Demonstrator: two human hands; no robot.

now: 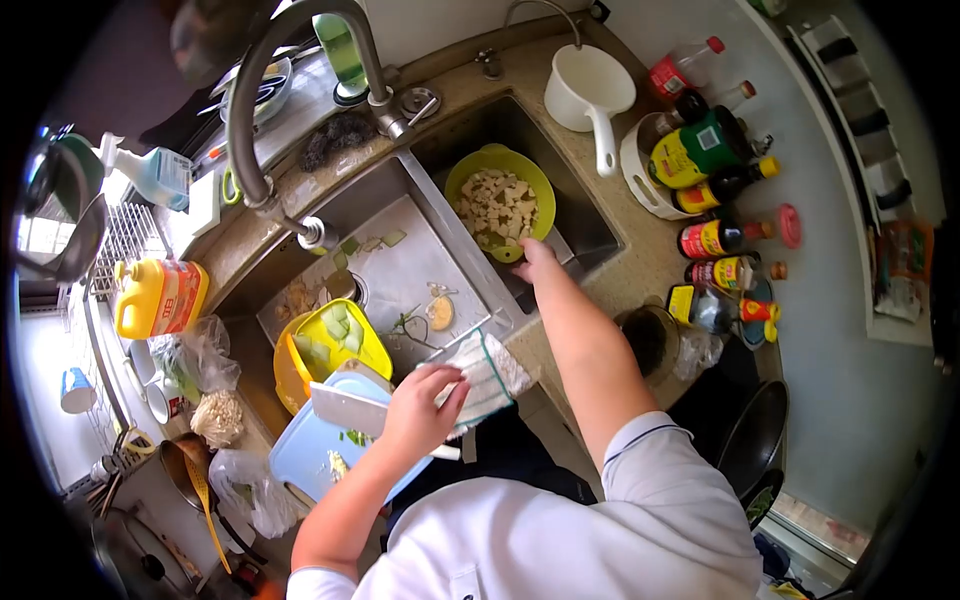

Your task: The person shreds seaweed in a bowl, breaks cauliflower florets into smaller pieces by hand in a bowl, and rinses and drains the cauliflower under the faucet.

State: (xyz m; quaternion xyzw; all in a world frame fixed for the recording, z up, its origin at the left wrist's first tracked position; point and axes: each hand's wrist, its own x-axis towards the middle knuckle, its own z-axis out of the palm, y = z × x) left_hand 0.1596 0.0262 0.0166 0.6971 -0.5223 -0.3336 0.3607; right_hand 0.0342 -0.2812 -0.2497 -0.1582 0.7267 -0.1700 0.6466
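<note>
My right hand (537,258) grips the near rim of a yellow-green bowl (545,190) in the right sink basin. Pale cut cubes (495,203) lie inside that bowl. My left hand (425,405) is over a light blue cutting board (300,450), next to a cleaver (345,408) with a white handle; its fingers are bent, and whether they hold anything is unclear. Chopped green and pale bits rest on the board. A striped cloth (480,375) lies beside my left hand. Just behind the board, a yellow container (372,345) holds light green pieces.
The faucet (240,130) arches over the left basin (420,240), where peels and scraps lie. A white dipper (590,90) stands behind the right basin. Several sauce bottles (700,150) line the right counter. A yellow jug (160,298) and plastic bags (255,490) are at left.
</note>
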